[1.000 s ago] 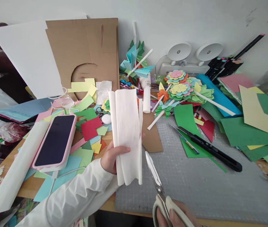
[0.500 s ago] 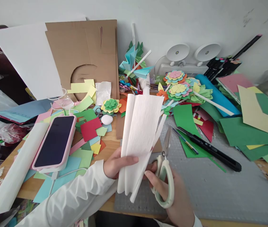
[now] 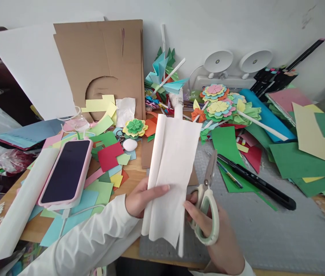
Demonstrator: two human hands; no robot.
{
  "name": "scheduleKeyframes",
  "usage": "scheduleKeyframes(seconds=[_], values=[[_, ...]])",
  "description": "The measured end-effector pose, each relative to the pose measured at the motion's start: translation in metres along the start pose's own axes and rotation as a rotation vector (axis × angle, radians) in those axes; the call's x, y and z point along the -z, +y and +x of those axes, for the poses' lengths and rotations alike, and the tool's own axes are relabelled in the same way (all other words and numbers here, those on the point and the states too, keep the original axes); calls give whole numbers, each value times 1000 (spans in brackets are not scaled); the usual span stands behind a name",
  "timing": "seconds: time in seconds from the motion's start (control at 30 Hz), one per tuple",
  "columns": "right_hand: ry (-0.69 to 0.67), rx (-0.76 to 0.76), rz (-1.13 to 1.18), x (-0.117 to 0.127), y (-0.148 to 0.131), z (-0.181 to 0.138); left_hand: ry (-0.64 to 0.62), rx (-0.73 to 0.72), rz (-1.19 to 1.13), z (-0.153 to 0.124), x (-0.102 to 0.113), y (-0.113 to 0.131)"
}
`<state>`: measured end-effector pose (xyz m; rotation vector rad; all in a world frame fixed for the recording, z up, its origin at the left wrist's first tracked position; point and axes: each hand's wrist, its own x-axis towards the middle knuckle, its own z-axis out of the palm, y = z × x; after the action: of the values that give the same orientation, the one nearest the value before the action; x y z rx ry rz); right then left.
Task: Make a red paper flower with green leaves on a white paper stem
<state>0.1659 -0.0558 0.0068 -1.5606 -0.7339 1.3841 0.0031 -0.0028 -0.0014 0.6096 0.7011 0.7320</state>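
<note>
A folded piece of white crepe paper stands upright in front of me, its left side layered in lengthwise folds. My left hand is closed on its lower left edge, thumb flat across the front and the other fingers hidden behind. Scissors with pale green and white handles hang in my right hand, blades pointing up and away from the paper. The right thumb and forefinger touch the paper's right edge; whether they pinch it I cannot tell. A narrow white fold or strip hangs below that edge.
A grey cutting mat lies under my hands, with a black utility knife on it. A phone and a white paper roll lie left among paper scraps. Paper flowers and cardboard stand at the back.
My right hand and the scissors have shifted slightly right. The paper's right part has opened out flatter, and the narrow strip at its right edge now hangs lower, mostly behind the sheet.
</note>
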Motion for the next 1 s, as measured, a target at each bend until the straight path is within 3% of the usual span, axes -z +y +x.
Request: scheduleKeyframes(seconds=[0.1,0.2,0.47,0.7,0.87,1.0], values=[[31,18,-14,7,-3,2,163,73,-56,2,-1,3],[39,57,-42,13,-7,2,238,153,-110,4,-2,6],[-74,-4,17,12,5,9,119,193,-198,5,3,9],[-177,-9,34,5,7,13,-177,247,-233,3,-1,15],[-154,17,-8,0,-2,9,-81,209,-267,4,2,15],[-198,35,54,19,-4,-2,-46,176,-295,5,3,16]])
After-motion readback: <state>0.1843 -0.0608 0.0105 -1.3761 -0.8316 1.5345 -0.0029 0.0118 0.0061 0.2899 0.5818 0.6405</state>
